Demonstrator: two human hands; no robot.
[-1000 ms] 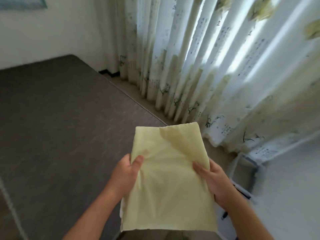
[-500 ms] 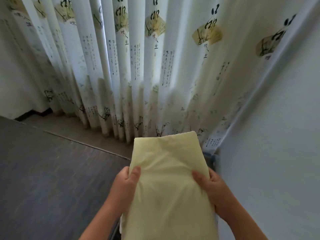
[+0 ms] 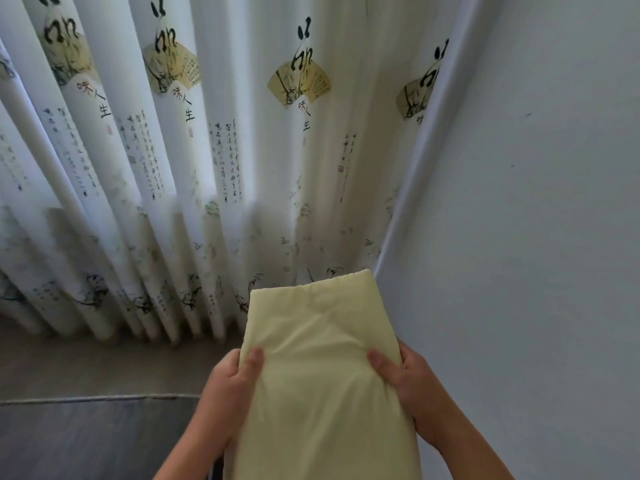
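The folded pale yellow cloth (image 3: 322, 375) is held out in front of the body between 2 hands, clear of every surface, its far short edge pointing away from the knuckles towards the printed curtain (image 3: 207, 168). The left hand (image 3: 225, 386) grips the cloth's left long edge, with its thumb (image 3: 254, 362) pressed flat on top. The right hand (image 3: 412, 386) grips the opposite edge in the same way, its thumb (image 3: 379, 365) denting the fabric. The other fingers of both hands go under the bundle, so how they lie cannot be told. A plain white wall (image 3: 536, 237) rises just beyond the right hand, and a dark grey surface (image 3: 86, 441) lies below and outward of the left hand. The folding looks finished, so this is probably the carrying step, with the neat rectangle being taken somewhere to be put away. No shelf, drawer or stack shows ahead of the hands, so the destination cannot be read. The next move calls for an even pinch at both edges, the bundle level so its layers do not slide apart, and a flat landing place before either thumb lifts.
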